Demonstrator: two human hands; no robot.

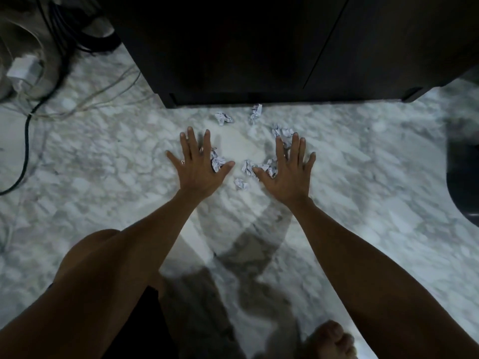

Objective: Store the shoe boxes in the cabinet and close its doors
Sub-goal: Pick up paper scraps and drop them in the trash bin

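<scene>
A dark cabinet [259, 47] fills the top of the view, its two doors shut with a seam between them. No shoe box is in view. My left hand [198, 167] and my right hand [287, 172] are stretched out side by side over the marble floor in front of the cabinet, palms down, fingers straight and spread. Neither holds anything. Several crumpled paper balls [247, 167] lie on the floor under and between my hands.
More paper balls [223, 117] lie near the cabinet's base. Cables [26, 130] and a white power adapter [24, 69] lie on the floor at the left. A dark object [464, 177] stands at the right edge. My knee and bare foot show below.
</scene>
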